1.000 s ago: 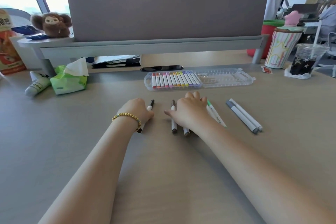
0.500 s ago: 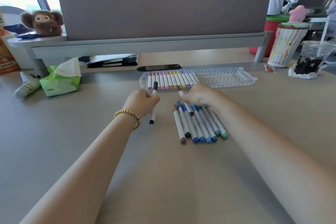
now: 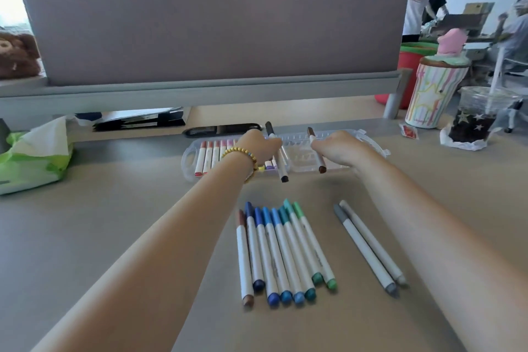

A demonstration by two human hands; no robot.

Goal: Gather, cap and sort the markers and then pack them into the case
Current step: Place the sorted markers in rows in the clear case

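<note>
My left hand [image 3: 258, 146] grips a black marker [image 3: 278, 163] over the clear plastic case [image 3: 371, 143]. My right hand [image 3: 338, 148] holds a brown marker [image 3: 318, 157] above the case's empty right half. The case's left half holds a row of capped red, pink and purple markers [image 3: 210, 156], partly hidden by my left wrist. On the table nearer me lies a row of several capped markers [image 3: 281, 251], one brown, the others blue to green. Two grey markers [image 3: 370, 248] lie side by side to their right.
A black phone [image 3: 221, 129] lies behind the case. A green tissue pack [image 3: 34, 157] sits at the left. A striped cup [image 3: 431, 94] and an iced drink [image 3: 474, 120] stand at the right. A desk divider [image 3: 214, 31] closes the back, and people stand beyond it.
Both hands lifted from the loose markers and moved forward over the case, each carrying a marker. My view tilted, so the blue-green row and grey pair now lie nearer me.
</note>
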